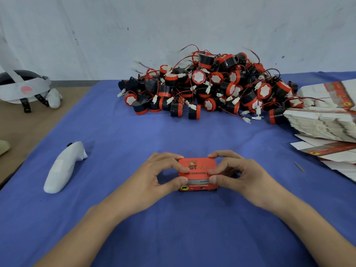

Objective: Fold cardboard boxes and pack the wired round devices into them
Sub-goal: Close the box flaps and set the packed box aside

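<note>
A small red cardboard box (pixel 196 166) with printed lettering stands on the blue cloth near the front middle. My left hand (pixel 154 180) grips its left side, fingers over the top edge and thumb on the front face. My right hand (pixel 238 174) grips its right side the same way. Whatever is inside the box is hidden. A large heap of black and red round devices (pixel 208 87) with red wires and white plugs lies at the back of the cloth. A stack of flat unfolded boxes (pixel 325 120) lies at the right edge.
A white handheld controller (pixel 61 168) lies on the blue cloth (pixel 125 132) to the left. A white headset (pixel 23 89) sits on the brown surface at the far left. A thin small blade-like piece (pixel 299 167) lies right of my hands. A pale wall stands behind.
</note>
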A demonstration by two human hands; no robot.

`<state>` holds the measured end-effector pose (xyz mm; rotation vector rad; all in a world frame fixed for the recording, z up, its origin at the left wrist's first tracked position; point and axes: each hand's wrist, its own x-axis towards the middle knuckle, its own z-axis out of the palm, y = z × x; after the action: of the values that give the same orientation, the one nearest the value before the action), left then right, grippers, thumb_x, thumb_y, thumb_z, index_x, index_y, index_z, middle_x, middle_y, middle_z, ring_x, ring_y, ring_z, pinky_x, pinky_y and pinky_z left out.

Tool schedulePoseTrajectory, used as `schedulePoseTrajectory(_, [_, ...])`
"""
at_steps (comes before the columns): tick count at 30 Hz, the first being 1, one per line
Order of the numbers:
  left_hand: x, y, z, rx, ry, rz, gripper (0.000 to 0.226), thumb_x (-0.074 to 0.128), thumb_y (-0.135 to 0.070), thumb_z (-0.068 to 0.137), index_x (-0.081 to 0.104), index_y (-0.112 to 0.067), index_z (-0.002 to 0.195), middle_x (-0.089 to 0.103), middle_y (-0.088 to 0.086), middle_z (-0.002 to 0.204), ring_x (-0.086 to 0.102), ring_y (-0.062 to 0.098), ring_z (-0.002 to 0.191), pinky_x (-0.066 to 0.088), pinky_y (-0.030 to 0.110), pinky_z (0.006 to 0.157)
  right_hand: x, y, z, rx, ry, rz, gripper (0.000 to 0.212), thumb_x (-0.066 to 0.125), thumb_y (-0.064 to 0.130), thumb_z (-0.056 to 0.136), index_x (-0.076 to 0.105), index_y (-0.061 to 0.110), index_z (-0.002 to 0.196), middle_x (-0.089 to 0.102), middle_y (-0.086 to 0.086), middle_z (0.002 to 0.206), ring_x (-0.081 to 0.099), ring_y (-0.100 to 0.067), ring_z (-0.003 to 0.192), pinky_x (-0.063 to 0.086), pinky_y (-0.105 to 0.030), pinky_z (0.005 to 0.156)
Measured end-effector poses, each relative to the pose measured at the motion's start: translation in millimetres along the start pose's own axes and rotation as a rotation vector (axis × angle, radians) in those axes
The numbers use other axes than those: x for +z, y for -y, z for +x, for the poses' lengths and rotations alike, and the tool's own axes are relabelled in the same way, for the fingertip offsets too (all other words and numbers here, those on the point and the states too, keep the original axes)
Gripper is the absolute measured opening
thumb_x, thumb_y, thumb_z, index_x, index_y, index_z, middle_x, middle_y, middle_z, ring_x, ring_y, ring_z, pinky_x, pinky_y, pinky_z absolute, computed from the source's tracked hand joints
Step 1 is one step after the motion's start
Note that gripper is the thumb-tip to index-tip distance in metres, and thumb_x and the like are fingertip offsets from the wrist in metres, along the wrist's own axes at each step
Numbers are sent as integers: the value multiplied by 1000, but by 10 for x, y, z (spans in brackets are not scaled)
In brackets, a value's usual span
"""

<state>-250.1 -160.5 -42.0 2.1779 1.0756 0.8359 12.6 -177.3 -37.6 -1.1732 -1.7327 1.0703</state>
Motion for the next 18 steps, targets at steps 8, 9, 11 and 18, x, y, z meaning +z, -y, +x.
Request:
schedulePoseTrajectory(8, [8,-9,-7,-22,20,-36,27,61,-61,84,63,-44,104,49,-31,131,44,1,127,35,10,98,16,-15,-23,-7,-18,-7,13,76,42,71,76,31,78,58,30,121,61,-15,77,50,-21,76])
schedulePoseTrajectory(9, [22,-12,-17,-18,16,-32,24,60,-60,85,62,-45,103,49,-30,131,45,1,125,34,7,96,19,-20,-32,-13,-19,-14,12,76,42,72,75,32,77,57,30,122,61,-9,76,49,-18,77])
schedulePoseTrajectory(11, [52,-18,-37,-8,3,-13,20,59,-60,86,60,-49,103,48,-29,131,47,1,123,34,6,94,24,-33,-49,-20,-18,-29,8,75,43,73,74,36,76,57,27,125,61,-7,79,50,-19,79])
schedulePoseTrajectory(18, [96,-1,-34,-3,-11,96,33,58,-67,84,54,-49,112,54,-22,124,52,7,110,46,21,83,-15,5,-91,4,-40,37,16,65,46,84,73,40,97,67,17,118,68,-11,94,52,-28,86])
